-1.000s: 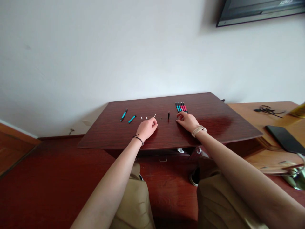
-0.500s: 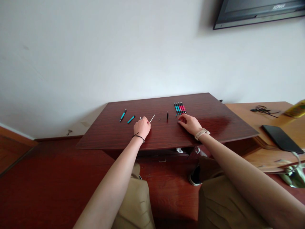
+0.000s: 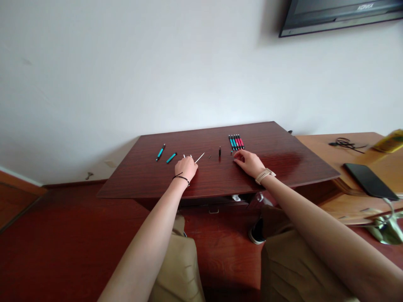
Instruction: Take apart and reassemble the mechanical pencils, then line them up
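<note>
Past the near edge of the table point(image 3: 220, 184), with room between them, the left hand point(image 3: 186, 168) curls beside a white rod point(image 3: 200, 157), its grip unclear; the right hand point(image 3: 249, 162) parts thumb from fingers, just before lined-up pens point(image 3: 236, 142).

Brand name KONKA point(image 3: 365, 6) in pale letters on the dark wall-mounted television point(image 3: 341, 16)

Dark-red bench point(image 3: 145, 182). Left hand point(image 3: 185, 168), fingertips hidden, at small white pieces point(image 3: 184, 156) and a thin white rod point(image 3: 200, 157); right hand point(image 3: 248, 162), thumb and fingers parted, near a row of pens point(image 3: 236, 142); between the hands, a black piece point(image 3: 220, 151).
</note>
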A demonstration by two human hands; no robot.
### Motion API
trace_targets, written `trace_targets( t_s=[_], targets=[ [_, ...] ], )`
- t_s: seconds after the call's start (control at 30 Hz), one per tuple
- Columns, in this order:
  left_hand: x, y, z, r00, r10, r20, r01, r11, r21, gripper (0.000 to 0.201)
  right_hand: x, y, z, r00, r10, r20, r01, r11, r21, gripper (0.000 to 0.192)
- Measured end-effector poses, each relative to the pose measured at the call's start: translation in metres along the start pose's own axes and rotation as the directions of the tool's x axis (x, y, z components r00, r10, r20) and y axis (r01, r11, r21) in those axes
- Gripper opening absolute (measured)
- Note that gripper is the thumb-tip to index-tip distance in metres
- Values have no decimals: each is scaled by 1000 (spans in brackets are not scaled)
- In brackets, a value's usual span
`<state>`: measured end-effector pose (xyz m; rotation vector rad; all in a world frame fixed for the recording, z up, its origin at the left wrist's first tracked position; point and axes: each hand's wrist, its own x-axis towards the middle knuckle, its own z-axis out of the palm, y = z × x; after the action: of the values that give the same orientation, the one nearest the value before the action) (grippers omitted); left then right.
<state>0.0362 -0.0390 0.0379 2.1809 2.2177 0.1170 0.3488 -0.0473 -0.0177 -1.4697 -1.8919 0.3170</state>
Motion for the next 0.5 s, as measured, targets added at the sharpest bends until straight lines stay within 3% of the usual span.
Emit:
trace_targets(
  t_s=[0.3,0.5],
  targets=[
    [-6,-1,-6,997,25,67,-29,998,60,34,-2,-4,-3,1000,19,-7,-19,999,45,11],
    [-11,-3,-6,1000,23,-5,-24,999,-36,29,-4,-18,-6,999,34,-27,-31,996,89,9]
  ],
)
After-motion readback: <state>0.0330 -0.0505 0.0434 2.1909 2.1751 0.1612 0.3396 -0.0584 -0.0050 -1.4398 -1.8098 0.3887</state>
